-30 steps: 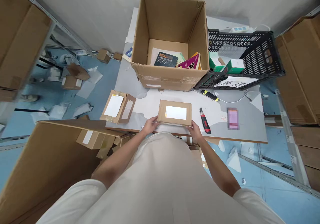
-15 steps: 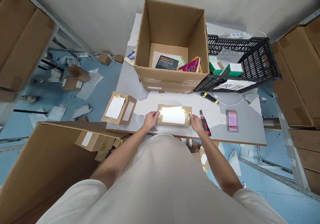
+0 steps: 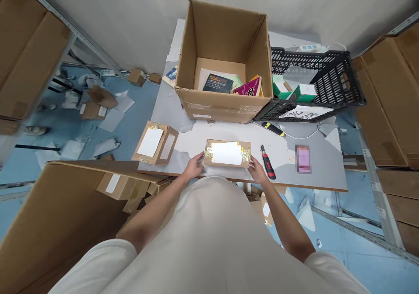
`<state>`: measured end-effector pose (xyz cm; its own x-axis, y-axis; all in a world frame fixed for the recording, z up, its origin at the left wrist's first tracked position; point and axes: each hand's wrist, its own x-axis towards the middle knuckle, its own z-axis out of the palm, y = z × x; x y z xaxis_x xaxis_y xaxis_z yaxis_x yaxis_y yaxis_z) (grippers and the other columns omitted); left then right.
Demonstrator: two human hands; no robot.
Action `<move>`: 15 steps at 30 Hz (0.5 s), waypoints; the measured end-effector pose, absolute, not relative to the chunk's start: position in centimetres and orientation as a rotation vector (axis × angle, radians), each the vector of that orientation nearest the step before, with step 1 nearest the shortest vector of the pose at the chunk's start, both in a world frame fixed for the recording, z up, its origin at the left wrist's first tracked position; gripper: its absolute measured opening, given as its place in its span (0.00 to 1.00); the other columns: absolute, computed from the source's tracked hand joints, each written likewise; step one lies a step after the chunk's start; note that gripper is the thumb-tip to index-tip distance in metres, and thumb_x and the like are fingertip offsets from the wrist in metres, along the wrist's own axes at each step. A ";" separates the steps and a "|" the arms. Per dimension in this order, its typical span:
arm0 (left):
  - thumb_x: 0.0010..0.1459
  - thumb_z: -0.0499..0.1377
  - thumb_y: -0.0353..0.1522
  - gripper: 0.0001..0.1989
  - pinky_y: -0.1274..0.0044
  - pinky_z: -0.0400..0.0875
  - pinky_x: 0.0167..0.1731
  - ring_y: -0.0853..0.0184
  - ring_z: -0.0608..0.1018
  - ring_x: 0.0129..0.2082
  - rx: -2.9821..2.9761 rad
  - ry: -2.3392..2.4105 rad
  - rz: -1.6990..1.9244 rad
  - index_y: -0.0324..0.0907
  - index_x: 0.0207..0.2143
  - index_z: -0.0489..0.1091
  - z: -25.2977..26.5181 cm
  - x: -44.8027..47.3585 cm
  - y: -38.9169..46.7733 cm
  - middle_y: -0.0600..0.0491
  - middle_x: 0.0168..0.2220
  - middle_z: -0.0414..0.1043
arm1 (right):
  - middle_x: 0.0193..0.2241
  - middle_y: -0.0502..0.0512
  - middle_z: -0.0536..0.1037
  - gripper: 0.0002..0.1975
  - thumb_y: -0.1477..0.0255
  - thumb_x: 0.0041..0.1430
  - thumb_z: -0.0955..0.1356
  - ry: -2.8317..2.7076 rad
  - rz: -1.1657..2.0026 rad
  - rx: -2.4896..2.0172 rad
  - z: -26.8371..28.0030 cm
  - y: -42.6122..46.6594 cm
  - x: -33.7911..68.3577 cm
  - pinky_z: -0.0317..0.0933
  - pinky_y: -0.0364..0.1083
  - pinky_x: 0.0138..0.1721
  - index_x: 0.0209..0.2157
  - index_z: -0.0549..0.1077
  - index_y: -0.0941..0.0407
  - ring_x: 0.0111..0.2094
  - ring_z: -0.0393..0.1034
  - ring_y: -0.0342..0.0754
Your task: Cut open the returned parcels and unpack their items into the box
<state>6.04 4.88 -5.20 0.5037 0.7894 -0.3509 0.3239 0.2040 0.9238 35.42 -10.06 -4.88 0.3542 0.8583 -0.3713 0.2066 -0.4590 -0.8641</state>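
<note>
A small flat cardboard parcel (image 3: 225, 153) lies near the table's front edge, a white label on top and clear tape at its ends. My left hand (image 3: 194, 166) is at its left end, with thumb and fingers around the side. At the right end, my right hand (image 3: 257, 170) grips it in the same way; part of the fingers is hidden. Just right of that hand lies a red and black utility knife (image 3: 269, 163). To the left stands another taped cardboard box (image 3: 150, 142) with a white label.
A large open carton (image 3: 224, 104) holding several books stands behind the parcel. Beside it is a black plastic crate (image 3: 340, 77) with green and white boxes. A yellow and black cutter (image 3: 273, 129) and a blurred pink item (image 3: 303, 158) lie rightward. Another big carton (image 3: 65, 224) stands lower left.
The parcel has shifted slightly toward me and to the left. My thumbs have moved from its top corners to its end edges.
</note>
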 end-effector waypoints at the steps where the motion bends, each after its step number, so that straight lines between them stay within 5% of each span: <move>1: 0.44 0.61 0.35 0.34 0.62 0.65 0.55 0.54 0.69 0.57 1.384 1.040 0.415 0.37 0.56 0.65 -5.2 6.1 4.8 0.42 0.58 0.65 | 0.53 0.59 0.71 0.30 0.70 0.53 0.66 -0.974 1.138 -1.877 -4.9 -10.1 35.3 0.63 0.56 0.53 0.59 0.61 0.50 0.51 0.69 0.52; 7: 0.50 0.59 0.45 0.25 0.70 0.72 0.45 0.59 0.75 0.46 1.470 1.068 0.428 0.38 0.46 0.72 -3.3 7.0 5.4 0.45 0.45 0.74 | 0.42 0.60 0.74 0.16 0.63 0.60 0.60 -1.227 1.021 -1.992 -2.5 -8.5 35.5 0.65 0.50 0.46 0.44 0.70 0.56 0.44 0.70 0.51; 15: 0.57 0.52 0.47 0.23 0.76 0.63 0.32 0.66 0.71 0.28 1.709 1.335 0.276 0.40 0.21 0.71 -2.5 9.6 8.7 0.52 0.22 0.70 | 0.32 0.63 0.75 0.22 0.56 0.64 0.55 -1.265 0.946 -2.247 -1.6 -4.8 36.3 0.60 0.50 0.42 0.27 0.68 0.55 0.37 0.69 0.54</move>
